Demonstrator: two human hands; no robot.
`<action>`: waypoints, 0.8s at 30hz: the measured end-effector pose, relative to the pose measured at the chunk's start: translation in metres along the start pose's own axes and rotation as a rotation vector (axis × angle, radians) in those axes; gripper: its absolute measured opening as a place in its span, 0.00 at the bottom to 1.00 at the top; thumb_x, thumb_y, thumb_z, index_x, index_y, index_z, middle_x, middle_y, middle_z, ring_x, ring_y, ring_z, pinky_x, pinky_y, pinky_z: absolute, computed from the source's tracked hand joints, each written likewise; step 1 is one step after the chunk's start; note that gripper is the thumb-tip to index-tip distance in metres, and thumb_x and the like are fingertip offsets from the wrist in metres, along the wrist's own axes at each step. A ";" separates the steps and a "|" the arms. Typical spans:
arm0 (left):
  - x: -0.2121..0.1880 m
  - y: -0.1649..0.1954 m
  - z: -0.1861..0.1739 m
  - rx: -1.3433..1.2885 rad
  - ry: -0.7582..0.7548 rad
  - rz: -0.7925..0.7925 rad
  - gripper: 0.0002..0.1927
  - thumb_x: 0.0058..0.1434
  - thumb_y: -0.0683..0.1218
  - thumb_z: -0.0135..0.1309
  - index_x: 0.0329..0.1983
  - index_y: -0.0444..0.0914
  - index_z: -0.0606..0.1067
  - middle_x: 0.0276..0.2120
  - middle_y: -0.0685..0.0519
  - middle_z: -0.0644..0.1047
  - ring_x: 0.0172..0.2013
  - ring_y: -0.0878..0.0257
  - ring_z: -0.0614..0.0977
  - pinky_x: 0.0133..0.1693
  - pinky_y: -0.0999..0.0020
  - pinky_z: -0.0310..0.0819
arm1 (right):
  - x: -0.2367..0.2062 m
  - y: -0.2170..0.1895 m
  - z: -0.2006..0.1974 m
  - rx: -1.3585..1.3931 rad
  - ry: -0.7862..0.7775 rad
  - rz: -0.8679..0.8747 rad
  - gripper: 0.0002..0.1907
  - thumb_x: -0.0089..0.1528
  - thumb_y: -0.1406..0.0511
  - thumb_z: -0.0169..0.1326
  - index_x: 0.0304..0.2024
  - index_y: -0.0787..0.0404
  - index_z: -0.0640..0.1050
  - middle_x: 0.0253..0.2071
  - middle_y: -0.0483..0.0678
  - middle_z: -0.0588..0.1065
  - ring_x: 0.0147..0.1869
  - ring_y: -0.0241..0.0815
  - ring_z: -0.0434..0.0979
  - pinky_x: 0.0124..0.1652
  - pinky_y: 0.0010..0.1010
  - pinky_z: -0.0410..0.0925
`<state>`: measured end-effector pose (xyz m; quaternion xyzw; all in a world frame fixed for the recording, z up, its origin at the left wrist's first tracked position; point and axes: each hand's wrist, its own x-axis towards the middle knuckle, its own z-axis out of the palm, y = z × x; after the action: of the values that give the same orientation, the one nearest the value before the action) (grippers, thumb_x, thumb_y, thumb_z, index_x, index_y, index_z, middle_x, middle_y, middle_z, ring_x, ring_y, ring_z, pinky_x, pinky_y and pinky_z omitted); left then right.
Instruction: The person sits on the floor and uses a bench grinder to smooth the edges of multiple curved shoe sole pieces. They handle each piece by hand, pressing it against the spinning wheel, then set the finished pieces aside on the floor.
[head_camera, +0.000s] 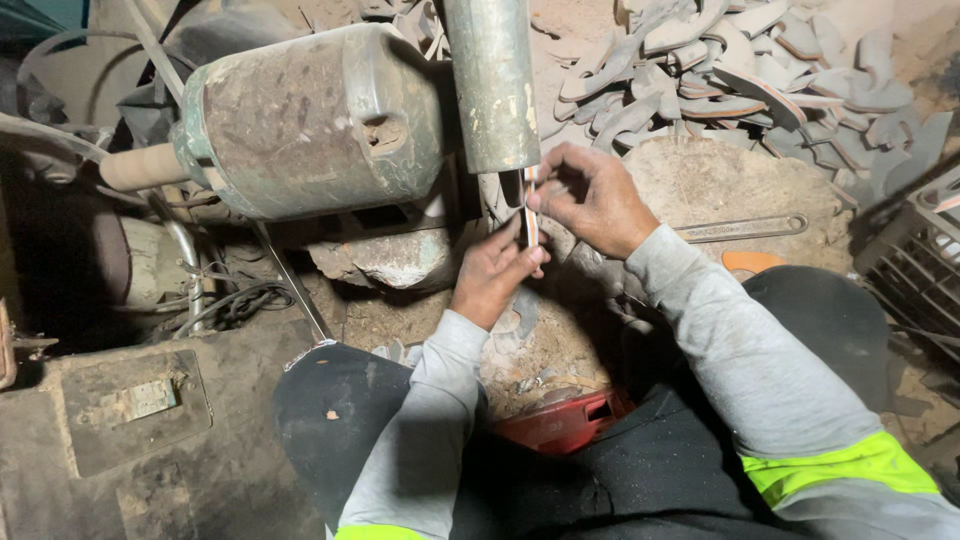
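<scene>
Both hands, the left hand (492, 272) and the right hand (590, 197), pinch a thin flat orange-and-white sole piece (531, 215), held upright against the dusty vertical grey-green sanding drum (492, 85).

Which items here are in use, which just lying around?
In use: thin flat piece held on edge by left hand and right hand, under the grinder drum; motor housing.

Lying about: pile of cut pieces, metal bar, crate, red object.
</scene>
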<state>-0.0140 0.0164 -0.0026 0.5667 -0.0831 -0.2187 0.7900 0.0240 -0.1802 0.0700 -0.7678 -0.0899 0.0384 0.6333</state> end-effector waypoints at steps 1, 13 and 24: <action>-0.003 -0.002 0.001 0.017 -0.010 0.008 0.35 0.64 0.43 0.60 0.72 0.30 0.62 0.51 0.50 0.77 0.47 0.65 0.79 0.44 0.68 0.78 | 0.000 0.001 -0.004 -0.099 -0.048 0.022 0.14 0.60 0.68 0.66 0.44 0.64 0.76 0.38 0.43 0.79 0.42 0.31 0.78 0.44 0.25 0.73; 0.002 0.013 0.008 -0.093 -0.014 0.057 0.29 0.67 0.38 0.57 0.70 0.28 0.66 0.55 0.50 0.77 0.55 0.65 0.77 0.56 0.69 0.74 | -0.007 -0.014 -0.010 -0.055 0.029 -0.062 0.16 0.63 0.69 0.65 0.50 0.65 0.73 0.40 0.44 0.73 0.44 0.29 0.73 0.45 0.24 0.70; 0.001 0.015 0.004 -0.071 -0.027 0.038 0.28 0.68 0.43 0.58 0.69 0.29 0.68 0.51 0.47 0.79 0.49 0.63 0.80 0.49 0.66 0.78 | -0.003 -0.015 -0.003 0.044 0.016 -0.085 0.15 0.64 0.71 0.62 0.50 0.66 0.73 0.44 0.44 0.77 0.48 0.29 0.79 0.48 0.23 0.75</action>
<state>-0.0108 0.0162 0.0126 0.5337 -0.0967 -0.2140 0.8124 0.0205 -0.1810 0.0852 -0.7496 -0.1163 0.0074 0.6516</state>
